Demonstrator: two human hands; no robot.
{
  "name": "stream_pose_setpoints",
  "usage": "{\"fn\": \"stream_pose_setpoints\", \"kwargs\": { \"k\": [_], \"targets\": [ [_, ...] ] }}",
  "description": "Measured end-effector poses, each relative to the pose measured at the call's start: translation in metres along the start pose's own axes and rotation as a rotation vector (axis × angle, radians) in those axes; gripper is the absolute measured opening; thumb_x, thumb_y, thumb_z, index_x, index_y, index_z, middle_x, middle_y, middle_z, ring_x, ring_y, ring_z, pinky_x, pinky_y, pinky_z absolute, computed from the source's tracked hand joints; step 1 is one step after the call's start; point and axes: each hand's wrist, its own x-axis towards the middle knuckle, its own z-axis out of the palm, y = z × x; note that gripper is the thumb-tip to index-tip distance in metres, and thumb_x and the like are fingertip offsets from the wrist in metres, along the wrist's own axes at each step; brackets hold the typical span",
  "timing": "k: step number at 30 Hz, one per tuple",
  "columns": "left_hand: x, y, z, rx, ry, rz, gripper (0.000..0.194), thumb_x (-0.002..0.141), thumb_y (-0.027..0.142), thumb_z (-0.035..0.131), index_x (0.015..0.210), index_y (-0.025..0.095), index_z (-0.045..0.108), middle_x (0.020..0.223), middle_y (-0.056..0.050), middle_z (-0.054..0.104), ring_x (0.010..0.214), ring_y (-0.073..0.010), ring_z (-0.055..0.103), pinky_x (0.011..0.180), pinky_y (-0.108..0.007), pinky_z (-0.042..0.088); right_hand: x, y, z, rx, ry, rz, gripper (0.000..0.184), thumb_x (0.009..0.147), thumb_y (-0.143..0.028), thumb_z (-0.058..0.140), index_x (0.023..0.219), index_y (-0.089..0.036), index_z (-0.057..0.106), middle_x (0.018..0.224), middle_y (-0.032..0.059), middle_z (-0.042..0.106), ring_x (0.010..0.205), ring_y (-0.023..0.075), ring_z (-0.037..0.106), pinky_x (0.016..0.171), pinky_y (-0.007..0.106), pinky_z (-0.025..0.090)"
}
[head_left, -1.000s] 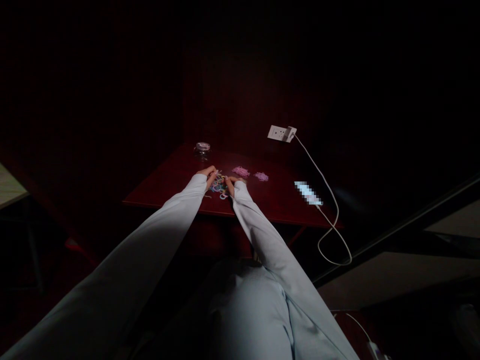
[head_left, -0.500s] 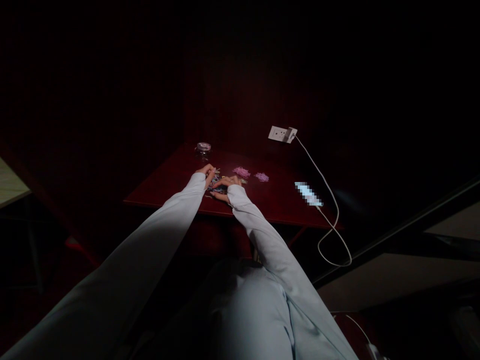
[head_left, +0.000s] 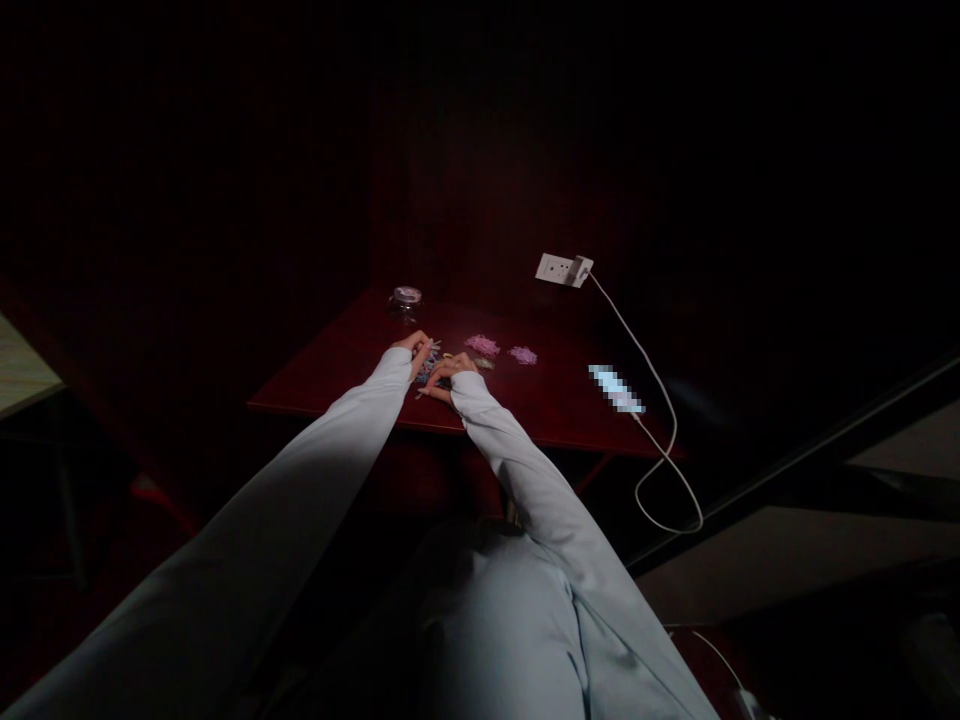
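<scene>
Both arms in pale sleeves reach out to a small dark red table (head_left: 337, 375). My left hand (head_left: 415, 350) and my right hand (head_left: 448, 376) meet over a little heap of coloured rubber bands (head_left: 429, 370), which they largely cover. The right hand lies low on the heap with fingers pointing left. The left hand's fingers curl down into the bands. Two small pink piles (head_left: 481, 346) (head_left: 523, 355) lie just right of the hands. The scene is very dim, so the grip is hard to read.
A small clear jar (head_left: 406, 299) stands at the table's back. A lit phone (head_left: 616, 388) lies at the right, its white cable (head_left: 660, 420) running to a wall socket (head_left: 564, 268) and looping off the table edge. Darkness surrounds the table.
My right hand has slid left across the heap of bands toward the left hand, covering most of it. The left hand has barely moved.
</scene>
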Motion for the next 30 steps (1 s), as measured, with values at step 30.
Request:
{"fn": "stream_pose_setpoints", "kwargs": {
  "k": [30],
  "targets": [
    [-0.005,0.011,-0.002,0.112,-0.173,0.05,0.018,0.093,0.032,0.057,0.077,0.023,0.058,0.062,0.003,0.058,0.056,-0.0138,0.049,0.057,-0.026,0.035,-0.001,0.066,-0.037,-0.353,0.392,0.503,0.021,0.096,-0.036,0.063,0.095,-0.019,0.076,0.116,0.0149,0.076,0.125,0.0349,0.051,0.105,0.049,0.032]
  ]
}}
